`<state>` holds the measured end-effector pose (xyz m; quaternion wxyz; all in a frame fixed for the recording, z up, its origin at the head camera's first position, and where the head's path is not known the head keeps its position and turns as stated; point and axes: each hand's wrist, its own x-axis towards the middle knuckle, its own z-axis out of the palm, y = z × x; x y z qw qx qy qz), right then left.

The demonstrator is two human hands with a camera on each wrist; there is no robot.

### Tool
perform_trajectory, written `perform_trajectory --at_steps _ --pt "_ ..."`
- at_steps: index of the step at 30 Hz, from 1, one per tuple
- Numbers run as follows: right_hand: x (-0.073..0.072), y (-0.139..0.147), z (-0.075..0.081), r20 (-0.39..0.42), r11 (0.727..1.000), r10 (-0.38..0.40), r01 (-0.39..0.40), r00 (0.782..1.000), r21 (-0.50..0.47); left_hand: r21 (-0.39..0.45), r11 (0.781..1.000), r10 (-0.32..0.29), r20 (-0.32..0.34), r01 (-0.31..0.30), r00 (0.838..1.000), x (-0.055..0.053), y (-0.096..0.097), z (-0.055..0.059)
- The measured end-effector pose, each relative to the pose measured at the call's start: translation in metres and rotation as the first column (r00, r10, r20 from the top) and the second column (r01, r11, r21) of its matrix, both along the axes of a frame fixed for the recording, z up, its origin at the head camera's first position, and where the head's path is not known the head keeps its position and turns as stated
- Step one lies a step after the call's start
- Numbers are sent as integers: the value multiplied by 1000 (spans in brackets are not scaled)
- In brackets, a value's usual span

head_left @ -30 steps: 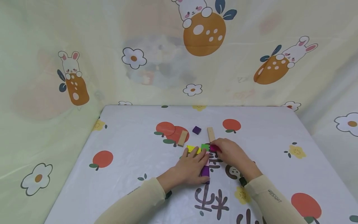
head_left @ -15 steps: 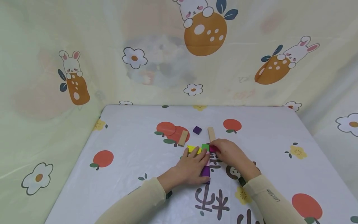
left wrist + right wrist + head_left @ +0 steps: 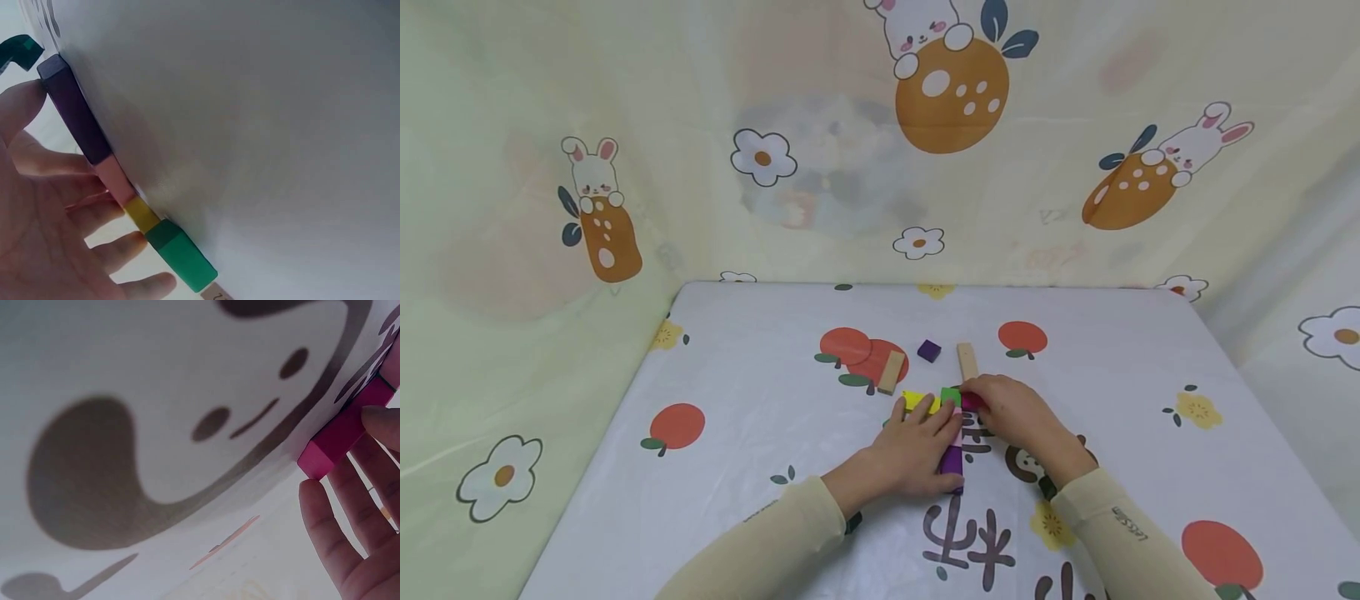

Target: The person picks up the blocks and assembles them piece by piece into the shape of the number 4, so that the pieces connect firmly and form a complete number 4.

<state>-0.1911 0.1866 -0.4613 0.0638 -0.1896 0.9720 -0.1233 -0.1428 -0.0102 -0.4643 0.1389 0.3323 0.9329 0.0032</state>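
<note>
One magenta block [image 3: 972,402] is lying just right of the green block [image 3: 951,397], long axis running sideways, nearer right hand [image 3: 1015,411] pinching it, left hand [image 3: 910,450] resting fingers-spread along the purple block [image 3: 951,462] and yellow block [image 3: 914,400].

Head cam above, wrist cams v. close

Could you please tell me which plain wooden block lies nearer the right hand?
The right wooden block, just beyond the right hand; the left one lies nearer the left hand.
</note>
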Motion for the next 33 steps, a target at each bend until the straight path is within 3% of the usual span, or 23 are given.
perform_trajectory --at_steps 17,26,33 --pt "4 0 2 -2 1000 -9 9 1000 7 -11 1000 6 2 -6 1000 -1 4 -1" --pt "15 1 6 -16 1000 -15 15 1000 1 27 999 16 22 -17 1000 -2 1 -1" --pt "24 3 7 -54 999 37 -37 998 -13 60 997 50 -15 -49 999 -9 -7 1"
